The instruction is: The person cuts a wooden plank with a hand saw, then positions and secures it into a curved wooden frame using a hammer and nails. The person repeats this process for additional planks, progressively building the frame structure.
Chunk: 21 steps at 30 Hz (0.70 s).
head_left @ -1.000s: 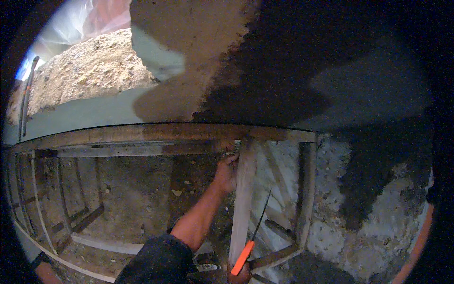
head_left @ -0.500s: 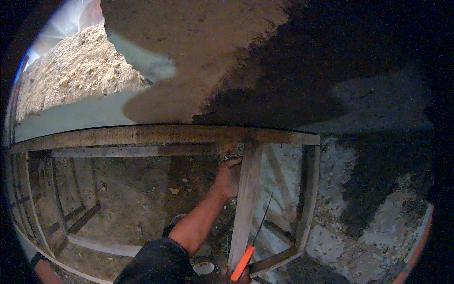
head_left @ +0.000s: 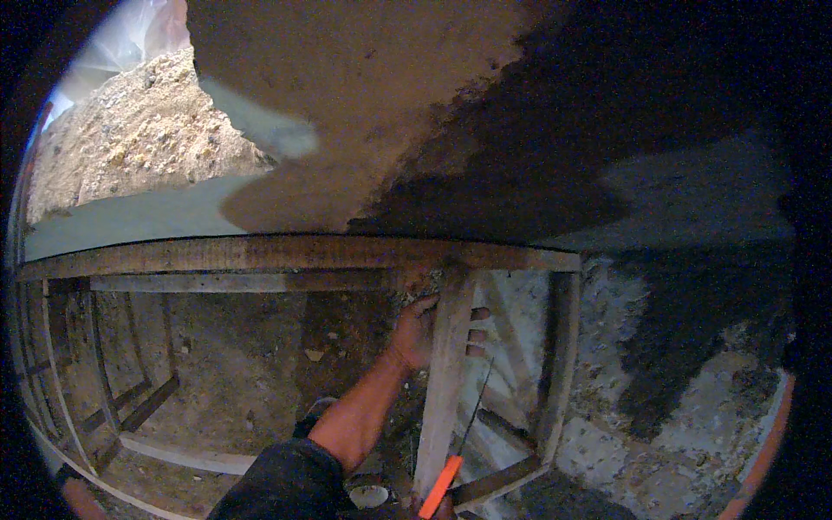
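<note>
A pale wooden board (head_left: 446, 355) runs from the long beam down toward the lower edge of the view. From its left side my left hand (head_left: 418, 334) holds it near the top, with several fingertips showing past its right edge. At the lower end of the board is my right hand (head_left: 444, 510), mostly cut off by the view's edge and closed on an orange handle. That handle belongs to a tool with a long thin blade (head_left: 479, 394), which looks like a saw seen edge-on. The blade points upward, just right of the board.
The board stands within a wooden frame (head_left: 217, 257) of beams and uprights. Bare dirt (head_left: 234, 364) lies beneath it at left. Beyond the long beam is a partly wet, smooth grey-brown surface (head_left: 364, 104). Rough ground (head_left: 598, 416) is at right, and a white round container (head_left: 370, 496) sits low in the middle.
My left hand's fingers have come into sight on the board's right side, where they were hidden before. The saw-like tool has shifted slightly left and down in view.
</note>
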Available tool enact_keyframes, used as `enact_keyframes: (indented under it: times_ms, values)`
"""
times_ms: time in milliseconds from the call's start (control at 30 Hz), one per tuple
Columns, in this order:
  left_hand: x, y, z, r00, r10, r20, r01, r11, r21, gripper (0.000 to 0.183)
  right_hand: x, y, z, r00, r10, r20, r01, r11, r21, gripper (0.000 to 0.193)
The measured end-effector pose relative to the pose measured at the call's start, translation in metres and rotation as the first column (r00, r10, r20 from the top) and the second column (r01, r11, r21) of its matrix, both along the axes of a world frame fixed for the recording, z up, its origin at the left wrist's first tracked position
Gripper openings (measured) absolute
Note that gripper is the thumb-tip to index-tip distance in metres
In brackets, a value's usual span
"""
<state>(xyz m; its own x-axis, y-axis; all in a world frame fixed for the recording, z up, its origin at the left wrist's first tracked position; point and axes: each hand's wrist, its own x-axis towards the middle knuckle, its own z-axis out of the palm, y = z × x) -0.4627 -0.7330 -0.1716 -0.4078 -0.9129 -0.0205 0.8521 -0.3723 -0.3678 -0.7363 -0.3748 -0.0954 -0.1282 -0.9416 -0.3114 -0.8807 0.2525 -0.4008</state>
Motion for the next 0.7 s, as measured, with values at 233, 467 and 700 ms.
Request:
enact_keyframes:
  times_ms: [233, 467, 700]
  values:
    - [-0.007, -0.006, 0.038, 1.000, -0.027, 0.012, 0.027, 0.999, 0.030, 0.065, -0.004, -0.001, -0.009, 0.999, 0.001, 0.038, 0.005, 0.989, -0.151, 0.043]
    - [-0.045, 0.009, 0.208, 0.838, 0.085, 0.538, -0.024, 0.993, -0.119, 0.060, -0.010, -0.013, -0.001, 0.987, -0.070, 0.146, 0.097, 0.977, -0.189, 0.046]
    - [-0.051, 0.080, 0.331, 0.227, 0.576, 0.785, 0.049, 0.799, -0.600, 0.056, -0.022, 0.014, 0.030, 0.909, -0.167, 0.381, 0.242, 0.958, -0.157, 0.049]
